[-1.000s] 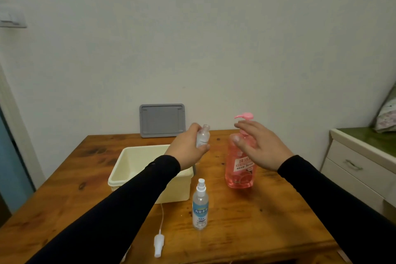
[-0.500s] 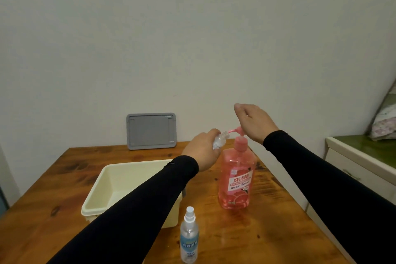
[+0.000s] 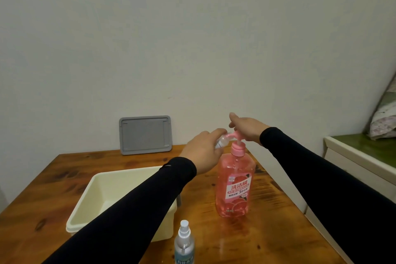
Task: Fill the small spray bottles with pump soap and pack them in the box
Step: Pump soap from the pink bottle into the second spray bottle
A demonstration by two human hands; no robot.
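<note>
Now left hand [image 3: 203, 152] grips small clear plastic spray bottle [image 3: 221, 142], mouth at pink pump spout [image 3: 232, 135]; right hand [image 3: 246, 127] open, palm flat on pump.

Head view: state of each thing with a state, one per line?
Soap bottle: upright, mostly full, pump head under the right hand.
Small bottle in the left hand: uncapped, tilted, mouth at the pump spout.
Spray bottle: upright, capped, at the near edge.
Box: open, nothing visible inside.
Lid: off, leaning on the wall.
</note>
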